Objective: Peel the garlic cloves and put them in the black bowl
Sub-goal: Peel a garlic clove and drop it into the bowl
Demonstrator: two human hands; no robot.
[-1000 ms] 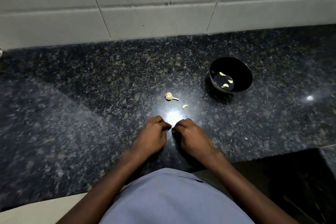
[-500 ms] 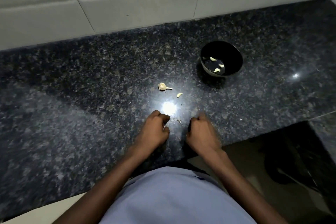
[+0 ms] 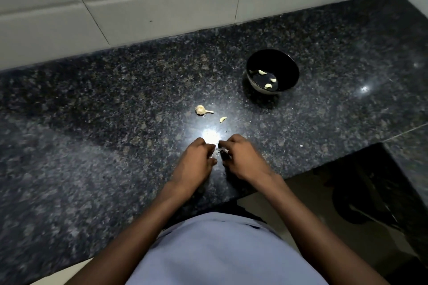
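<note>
While both hands work together low over the bench point(image 3: 115, 122), left hand point(image 3: 196, 162) and right hand point(image 3: 243, 159) pinch a small garlic clove point(image 3: 221, 151) between closed fingertips; light, slippery, papery-skinned, it seems best held at its ends. The black bowl point(image 3: 287, 65) sits well apart.

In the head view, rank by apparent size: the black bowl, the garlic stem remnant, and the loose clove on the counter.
1. black bowl
2. garlic stem remnant
3. loose clove
The bowl lies farther from the camera yet looks far the largest, so the order is safe.
</note>
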